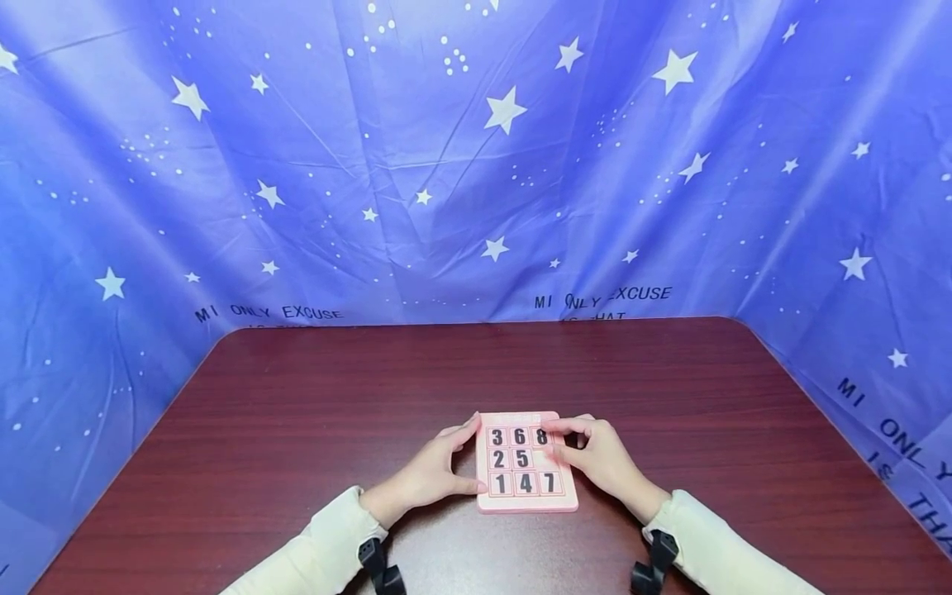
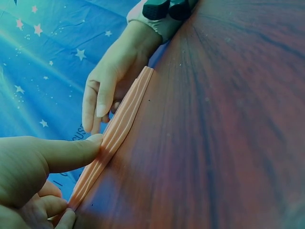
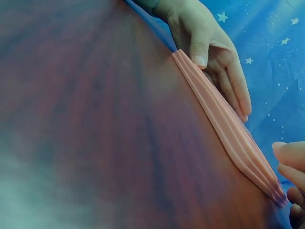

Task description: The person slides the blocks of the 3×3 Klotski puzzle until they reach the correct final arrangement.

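Observation:
A pink number slide puzzle (image 1: pixel 531 502) lies flat on the table, its black digits reading 3 6 8, then 2 5, then 1 4 7. To the right of the 5 is a pale gap, partly covered by the right thumb. My left hand (image 1: pixel 426 469) holds the puzzle's left edge, thumb near the lower corner and a finger at the upper corner. Over the right side reaches my right hand (image 1: pixel 606 459), its index finger at the 8 tile (image 1: pixel 540 437) and its thumb by the gap. The ridged pink side (image 2: pixel 125 118) shows in the left wrist view.
The dark red-brown wooden table (image 1: pixel 335 388) has rounded far corners. Blue curtain cloth (image 1: pixel 416 149) with white stars and lettering hangs behind it and at both sides. Black straps with devices (image 1: pixel 379 562) sit on both wrists, over cream sleeves.

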`<state>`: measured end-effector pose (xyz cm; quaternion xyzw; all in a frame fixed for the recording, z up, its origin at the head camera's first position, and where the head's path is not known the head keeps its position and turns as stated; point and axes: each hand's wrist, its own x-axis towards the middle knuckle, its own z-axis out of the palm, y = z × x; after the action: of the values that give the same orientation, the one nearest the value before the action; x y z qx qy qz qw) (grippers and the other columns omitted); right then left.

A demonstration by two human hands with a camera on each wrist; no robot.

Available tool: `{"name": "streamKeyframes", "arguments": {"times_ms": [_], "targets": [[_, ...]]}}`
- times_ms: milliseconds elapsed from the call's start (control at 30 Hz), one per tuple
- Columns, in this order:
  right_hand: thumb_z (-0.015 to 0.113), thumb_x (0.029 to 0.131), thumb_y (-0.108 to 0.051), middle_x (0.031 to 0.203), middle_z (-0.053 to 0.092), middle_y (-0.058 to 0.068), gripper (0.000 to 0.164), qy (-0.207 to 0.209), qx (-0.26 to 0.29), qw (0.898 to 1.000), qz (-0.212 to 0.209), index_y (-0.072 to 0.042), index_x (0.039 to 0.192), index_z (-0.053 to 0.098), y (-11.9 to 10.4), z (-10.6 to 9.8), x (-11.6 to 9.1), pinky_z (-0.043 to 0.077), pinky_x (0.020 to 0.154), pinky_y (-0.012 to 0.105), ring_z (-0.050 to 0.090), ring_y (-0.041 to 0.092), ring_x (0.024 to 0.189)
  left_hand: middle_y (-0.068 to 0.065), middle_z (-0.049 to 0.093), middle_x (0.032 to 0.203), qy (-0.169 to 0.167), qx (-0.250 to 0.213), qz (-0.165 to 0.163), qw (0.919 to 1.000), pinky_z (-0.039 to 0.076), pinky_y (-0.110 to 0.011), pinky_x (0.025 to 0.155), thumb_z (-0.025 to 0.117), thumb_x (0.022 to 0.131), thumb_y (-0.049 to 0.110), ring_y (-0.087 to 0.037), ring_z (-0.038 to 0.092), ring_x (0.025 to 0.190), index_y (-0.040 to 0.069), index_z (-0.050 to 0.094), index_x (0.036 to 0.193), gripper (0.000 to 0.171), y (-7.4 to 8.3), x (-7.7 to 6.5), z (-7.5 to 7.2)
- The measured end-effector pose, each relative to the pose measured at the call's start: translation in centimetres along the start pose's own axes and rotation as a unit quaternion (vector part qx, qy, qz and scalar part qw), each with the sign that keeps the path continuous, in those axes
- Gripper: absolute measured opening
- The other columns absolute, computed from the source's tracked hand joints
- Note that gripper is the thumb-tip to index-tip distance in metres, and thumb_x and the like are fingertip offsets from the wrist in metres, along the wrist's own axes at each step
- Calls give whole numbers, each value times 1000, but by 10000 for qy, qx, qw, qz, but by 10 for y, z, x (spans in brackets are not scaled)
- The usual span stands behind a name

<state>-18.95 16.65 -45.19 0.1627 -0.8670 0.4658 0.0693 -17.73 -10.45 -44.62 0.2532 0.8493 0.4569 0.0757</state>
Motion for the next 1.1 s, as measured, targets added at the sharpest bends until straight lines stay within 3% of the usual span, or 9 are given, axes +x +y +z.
{"name": "streamKeyframes", "arguments": {"times_ms": [500, 1100], "targets": [[79, 74, -18, 86, 66, -3, 25, -554, 311, 9979, -113, -12, 98, 75, -12, -8, -33, 37, 55, 20, 43, 6, 66, -20, 29, 150, -1, -65, 21, 10000, 32, -49, 106, 82, 69, 16, -35, 35, 131, -5, 29, 144, 94, 1, 1, 1], [81, 70, -16, 86, 65, -6, 29, -445, 167, 9980, -407, -14, 97, 74, -13, -7, -39, 38, 59, 21, 45, 7, 69, -21, 31, 149, 3, -64, 12, 10000, 34, -49, 105, 82, 69, 15, -34, 37, 130, -6, 29, 143, 94, 0, -1, 0]]}}
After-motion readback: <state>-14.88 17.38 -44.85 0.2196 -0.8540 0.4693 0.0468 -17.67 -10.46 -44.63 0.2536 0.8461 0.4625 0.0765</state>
